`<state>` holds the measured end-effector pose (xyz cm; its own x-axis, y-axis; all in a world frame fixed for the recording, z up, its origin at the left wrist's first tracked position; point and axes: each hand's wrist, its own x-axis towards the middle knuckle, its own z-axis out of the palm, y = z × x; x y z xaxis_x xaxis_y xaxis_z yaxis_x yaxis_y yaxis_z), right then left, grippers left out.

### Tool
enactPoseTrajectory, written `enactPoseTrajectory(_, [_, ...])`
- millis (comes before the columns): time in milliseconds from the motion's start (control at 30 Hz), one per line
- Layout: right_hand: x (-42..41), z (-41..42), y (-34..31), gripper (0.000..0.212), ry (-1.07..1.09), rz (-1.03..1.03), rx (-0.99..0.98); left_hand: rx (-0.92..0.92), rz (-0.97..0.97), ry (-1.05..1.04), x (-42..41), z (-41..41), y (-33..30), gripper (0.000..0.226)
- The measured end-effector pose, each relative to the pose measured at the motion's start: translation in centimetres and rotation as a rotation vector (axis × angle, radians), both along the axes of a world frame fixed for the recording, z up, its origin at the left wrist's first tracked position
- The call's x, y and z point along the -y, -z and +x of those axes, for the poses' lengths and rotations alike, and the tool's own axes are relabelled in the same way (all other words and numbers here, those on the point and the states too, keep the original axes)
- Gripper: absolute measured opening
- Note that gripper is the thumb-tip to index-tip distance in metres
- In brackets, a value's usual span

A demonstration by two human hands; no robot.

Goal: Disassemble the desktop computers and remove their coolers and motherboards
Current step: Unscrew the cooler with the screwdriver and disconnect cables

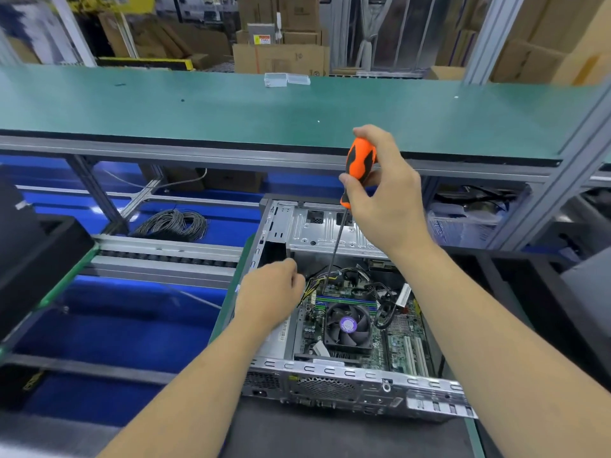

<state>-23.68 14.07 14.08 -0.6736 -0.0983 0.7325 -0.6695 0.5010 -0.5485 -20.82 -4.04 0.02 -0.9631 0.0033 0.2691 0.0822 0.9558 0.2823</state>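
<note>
An open desktop computer case [330,375] lies on the bench in front of me. Inside it sits a green motherboard [401,348] with a black fan cooler [347,325] bearing a purple sticker. My right hand [386,190] grips an orange and black screwdriver [358,160], its long shaft pointing down to the board's far edge by a bundle of cables [334,276]. My left hand [271,295] rests on the case's left wall with fingers curled at the yellow and black wires; whether it holds them is hidden.
A green shelf [231,107] runs across above the bench, with a small clear plastic box [286,79] on it. A coil of grey cable [172,224] lies on the blue surface at left. A black unit [29,259] stands at far left. Cardboard boxes fill the background.
</note>
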Motion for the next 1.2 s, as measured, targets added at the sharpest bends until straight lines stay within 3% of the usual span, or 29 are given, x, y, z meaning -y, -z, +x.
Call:
enactPoseTrajectory(133, [-0.1, -0.4, 0.4, 0.053, 0.027, 0.05, 0.001, 0.011, -0.107, 0.012, -0.2, -0.4, 0.2, 0.022])
enactPoseTrajectory(333, [-0.3, -0.3, 1.4, 0.048, 0.014, 0.067, -0.003, 0.013, -0.09, 0.029, -0.2, -0.4, 0.3, 0.023])
enactPoseTrajectory(567, [0.3, -0.5, 0.5, 0.051, -0.005, -0.08, -0.019, 0.025, -0.097, 0.018, 0.0, -0.6, 0.4, 0.026])
enactPoseTrajectory(833, [1.3, 0.1, 3.3, 0.054, -0.078, 0.003, 0.08, 0.007, -0.138, 0.015, 0.0, -0.8, 0.5, 0.026])
enactPoseTrajectory(1200, [1.1, -0.7, 1.7, 0.058, -0.065, -0.011, 0.031, 0.017, -0.125, 0.016, 0.0, -0.8, 0.6, 0.028])
